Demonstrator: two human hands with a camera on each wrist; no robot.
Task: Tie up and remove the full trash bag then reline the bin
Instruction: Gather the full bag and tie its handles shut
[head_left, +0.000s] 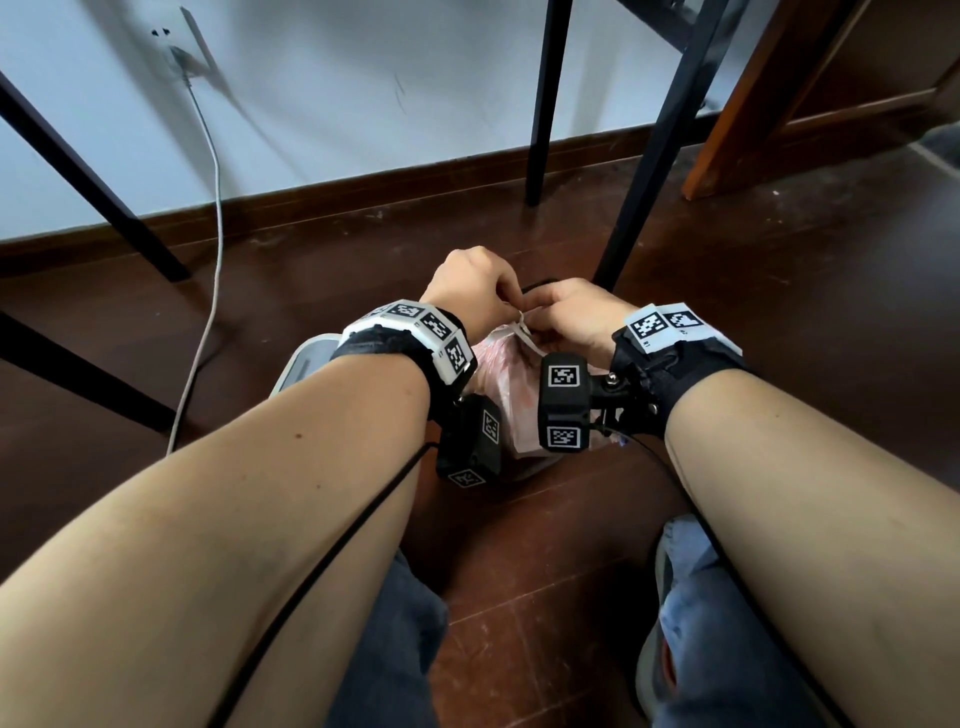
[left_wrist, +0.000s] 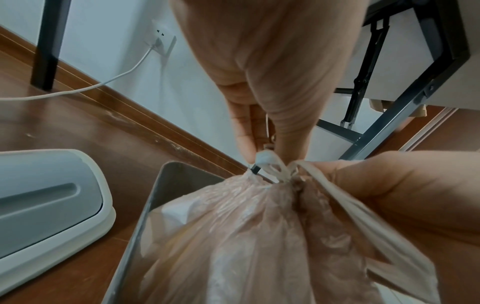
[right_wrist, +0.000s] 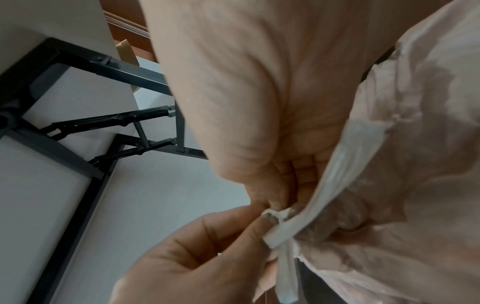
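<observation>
Our forearms filled the near view, wrist bands strapped on, our knees in jeans (head_left: 395, 649) below them. Our left hand (head_left: 470, 283) and right hand (head_left: 574, 317) met over the gathered neck of the pinkish trash bag (left_wrist: 233, 236). The left fingertips (left_wrist: 244, 148) pinched the white drawstring (left_wrist: 275, 170) at the knot; the right fingers (right_wrist: 280, 185) were curled round another strand of that drawstring, drawn taut across the palm. The bag still sat inside the grey bin (left_wrist: 166, 179), bulging above its rim. The bin's white lid (left_wrist: 46, 197) lay on the wooden floor (head_left: 779, 312) just beside it. A white cable (head_left: 210, 260) ran from the wall socket (head_left: 174, 52) down to the floor.
</observation>
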